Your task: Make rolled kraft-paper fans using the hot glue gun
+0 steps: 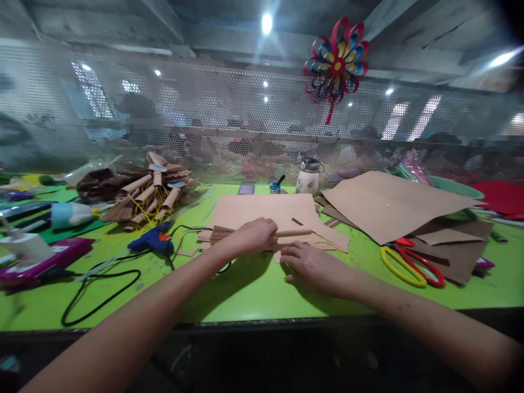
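Left hand [257,236] curled closed on the brown paper roll [295,232], on green table [254,303]; right hand [308,266] half-open alongside, can't tell from here if gripping. Even pressure should keep it straight.

Left forearm [176,295] reaches in from lower left, hand [257,236] palm down, fingers curled. Right forearm [413,311] slants in from lower right; right hand [313,268] lower, fingers loosely bent, thumb apart. Hands close together.

left hand [254,237], right hand [314,267]: both bare. left forearm [164,295]: bare, tapering to wrist. right forearm [434,322]: bare, few small spots [404,305].
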The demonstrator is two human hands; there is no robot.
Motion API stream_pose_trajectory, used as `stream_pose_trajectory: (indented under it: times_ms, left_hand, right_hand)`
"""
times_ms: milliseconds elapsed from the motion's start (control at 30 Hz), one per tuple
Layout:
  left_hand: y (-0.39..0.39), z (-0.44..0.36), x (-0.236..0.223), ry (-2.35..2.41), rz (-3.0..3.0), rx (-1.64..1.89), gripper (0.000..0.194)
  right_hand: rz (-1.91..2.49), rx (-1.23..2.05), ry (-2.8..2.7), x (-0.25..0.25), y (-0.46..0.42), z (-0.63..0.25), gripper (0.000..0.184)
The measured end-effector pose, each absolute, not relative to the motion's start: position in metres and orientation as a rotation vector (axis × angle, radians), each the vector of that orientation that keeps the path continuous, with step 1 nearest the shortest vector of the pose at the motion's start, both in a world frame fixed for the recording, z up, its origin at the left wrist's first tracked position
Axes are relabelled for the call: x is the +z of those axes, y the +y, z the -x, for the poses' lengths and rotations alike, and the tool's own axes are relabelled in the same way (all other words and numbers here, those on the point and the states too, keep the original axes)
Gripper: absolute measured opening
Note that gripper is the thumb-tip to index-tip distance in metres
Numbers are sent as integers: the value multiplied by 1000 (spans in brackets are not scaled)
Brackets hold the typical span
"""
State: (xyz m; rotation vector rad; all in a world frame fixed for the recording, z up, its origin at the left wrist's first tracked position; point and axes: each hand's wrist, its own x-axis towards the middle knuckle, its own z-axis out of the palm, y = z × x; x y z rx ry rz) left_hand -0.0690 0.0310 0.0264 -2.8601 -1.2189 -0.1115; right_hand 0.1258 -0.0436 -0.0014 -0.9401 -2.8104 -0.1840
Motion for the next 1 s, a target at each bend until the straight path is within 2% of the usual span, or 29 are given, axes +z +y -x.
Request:
stream_pose_trajectory:
  times_ms: [67, 133, 267, 533, 633, 833, 1000]
  left_hand:
    - [33, 67, 24, -1221, 2846, -104, 22]
    - [33, 66, 19, -1235, 2827, -110, 24]
    - [29, 72, 11, -1198, 2828, -144, 25]
    - [11, 89, 7, -1150, 2895, -137, 21]
    - [9, 89, 8, -1174, 2961, -117, 21]
    - [17, 87, 9, -1163, 3033, -162, 25]
    - [19, 88, 2, -1206, 3015, -274, 26]
  right_hand:
    - [1040, -158, -2723, -7, -50, -125, 33]
    - [1051, -94, -2682, -12, -57, -125, 35]
    - [990, 3, -2630, -19, -68, -123, 31]
    - [901, 9, -2698, -14, -90, -119, 15]
    - [920, -79, -2766, -5, -85, -122, 13]
    - [984, -291, -3027, 14, -69, -111, 15]
    - [982, -238, -3069, 25, -70, -108, 21]
